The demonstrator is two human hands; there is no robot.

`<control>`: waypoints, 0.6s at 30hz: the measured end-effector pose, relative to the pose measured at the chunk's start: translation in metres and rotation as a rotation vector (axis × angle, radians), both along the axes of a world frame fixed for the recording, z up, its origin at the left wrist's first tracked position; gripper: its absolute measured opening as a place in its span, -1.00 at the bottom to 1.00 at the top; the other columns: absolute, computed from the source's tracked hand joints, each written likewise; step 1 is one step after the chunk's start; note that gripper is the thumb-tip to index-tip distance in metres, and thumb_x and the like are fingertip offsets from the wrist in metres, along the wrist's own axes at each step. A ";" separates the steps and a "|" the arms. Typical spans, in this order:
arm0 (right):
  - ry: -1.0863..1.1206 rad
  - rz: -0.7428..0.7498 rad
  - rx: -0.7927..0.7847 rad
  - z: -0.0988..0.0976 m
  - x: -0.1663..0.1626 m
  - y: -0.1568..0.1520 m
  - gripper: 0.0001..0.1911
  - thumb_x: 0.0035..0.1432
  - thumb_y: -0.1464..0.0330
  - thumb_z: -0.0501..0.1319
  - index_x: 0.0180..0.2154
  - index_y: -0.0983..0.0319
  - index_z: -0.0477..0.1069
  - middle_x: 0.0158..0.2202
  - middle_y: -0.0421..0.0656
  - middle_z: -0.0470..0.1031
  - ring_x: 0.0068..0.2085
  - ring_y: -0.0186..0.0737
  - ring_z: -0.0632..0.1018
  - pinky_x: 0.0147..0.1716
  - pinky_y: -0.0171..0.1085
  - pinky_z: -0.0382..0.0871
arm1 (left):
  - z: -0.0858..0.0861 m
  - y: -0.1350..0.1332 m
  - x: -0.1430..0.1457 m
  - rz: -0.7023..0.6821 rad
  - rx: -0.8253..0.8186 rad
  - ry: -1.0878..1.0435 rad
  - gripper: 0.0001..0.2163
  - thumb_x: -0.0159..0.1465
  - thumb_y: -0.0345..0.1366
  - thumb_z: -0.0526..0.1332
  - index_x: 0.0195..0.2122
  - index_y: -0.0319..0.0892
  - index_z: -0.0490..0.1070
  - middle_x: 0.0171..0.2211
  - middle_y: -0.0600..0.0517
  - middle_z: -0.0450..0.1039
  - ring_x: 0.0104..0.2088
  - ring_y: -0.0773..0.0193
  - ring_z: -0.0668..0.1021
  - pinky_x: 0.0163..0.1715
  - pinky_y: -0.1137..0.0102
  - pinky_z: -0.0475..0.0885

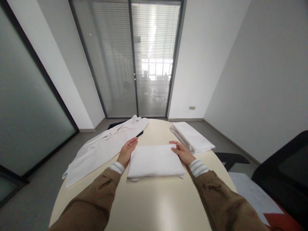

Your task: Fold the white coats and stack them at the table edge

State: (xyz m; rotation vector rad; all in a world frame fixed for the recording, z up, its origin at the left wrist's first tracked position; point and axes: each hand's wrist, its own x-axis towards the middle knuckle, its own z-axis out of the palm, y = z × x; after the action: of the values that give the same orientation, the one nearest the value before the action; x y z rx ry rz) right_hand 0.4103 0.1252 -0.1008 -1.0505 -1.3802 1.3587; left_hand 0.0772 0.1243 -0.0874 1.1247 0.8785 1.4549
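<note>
A neatly folded white cloth garment (156, 161) lies flat on the round cream table (156, 199) in front of me. My left hand (127, 151) rests along its left side, fingers stretched toward the far left corner. At the far right corner, my right hand (182, 152) has its thumb on the top layer and its fingers around the far edge. To the left, unfolded white shirts (101, 150) are spread lengthwise, with a collar at the far end. Another folded white stack (192, 136) sits beyond my right hand.
Dark fabric (140, 133) shows from under the shirts. A black mesh chair (286, 176) stands at the right, with white and red material (255, 192) beside the table. Glass panels with blinds (154, 64) and a wall (197, 57) are behind the table.
</note>
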 end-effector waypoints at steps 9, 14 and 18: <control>-0.190 -0.074 0.120 0.001 -0.001 0.003 -0.52 0.07 0.07 0.29 -0.01 0.14 0.41 -0.07 -0.10 0.54 -0.17 -0.16 0.57 -0.14 -0.11 0.50 | 0.022 -0.050 0.027 -0.131 0.552 1.190 -0.47 0.35 -0.12 0.15 0.33 -0.03 0.19 0.41 -0.09 -0.02 0.41 -0.10 -0.01 0.33 -0.10 -0.06; -0.516 -0.227 0.545 0.031 -0.013 -0.013 -0.65 0.17 0.12 0.24 -0.08 0.16 0.52 0.12 0.00 0.45 0.15 -0.02 0.45 0.21 0.04 0.24 | 0.018 -0.065 0.038 -0.162 0.620 1.556 -0.46 0.38 -0.12 0.10 0.38 0.07 0.06 0.42 -0.07 -0.05 0.39 -0.19 0.01 0.29 -0.20 -0.05; -0.797 0.019 0.667 0.058 -0.049 -0.046 -0.54 0.32 0.11 0.10 0.16 0.11 0.41 0.26 -0.06 0.33 0.34 -0.01 0.22 0.33 0.07 0.00 | 0.014 -0.064 0.037 -0.150 0.640 1.568 -0.46 0.39 -0.10 0.07 0.38 0.06 0.06 0.42 -0.06 -0.06 0.39 -0.20 -0.01 0.29 -0.19 -0.07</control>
State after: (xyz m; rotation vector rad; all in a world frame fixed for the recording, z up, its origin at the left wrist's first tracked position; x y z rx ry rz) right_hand 0.3608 0.0793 -0.0430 -1.1341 -2.2091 0.3733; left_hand 0.1144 0.0598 -0.0734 2.8416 1.2652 0.4554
